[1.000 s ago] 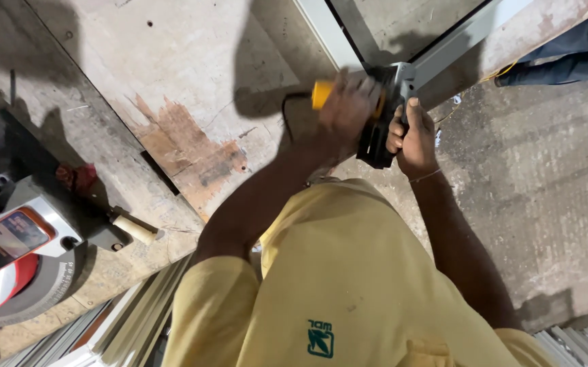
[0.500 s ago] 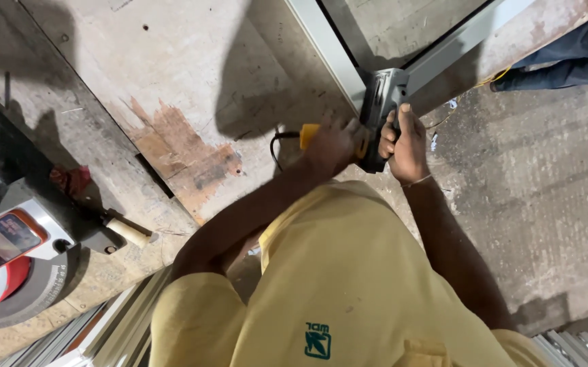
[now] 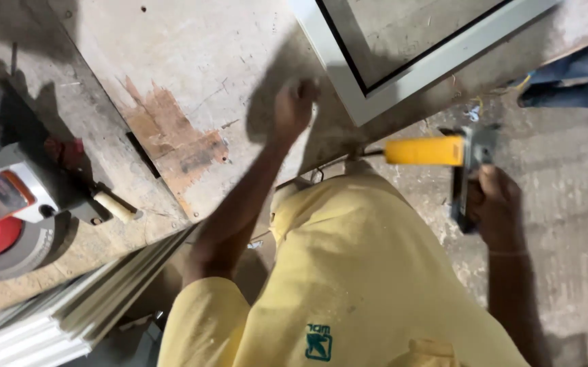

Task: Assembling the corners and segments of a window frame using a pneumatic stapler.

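The power tool [image 3: 458, 170], dark-bodied with a yellow grip sticking out sideways, hangs off the edge of the surface [image 3: 192, 61], out over the concrete floor [image 3: 573, 224]. The right hand [image 3: 494, 204] has its fingers clenched around the tool's dark handle. The left hand [image 3: 294, 105] rests on the surface near the corner of the white metal frame [image 3: 375, 92]; it is blurred, so I cannot tell whether its fingers are curled or spread. A thin cable runs from the tool toward the person's yellow shirt [image 3: 368, 272].

To handle this well, the left hand would best press flat and steady by the frame's mitred corner while the tool stays well apart from the fingers, with its cable clear of the frame's edge.

Further left sit a mitre saw [image 3: 8, 217] and a stack of pale metal profiles [image 3: 69, 306].
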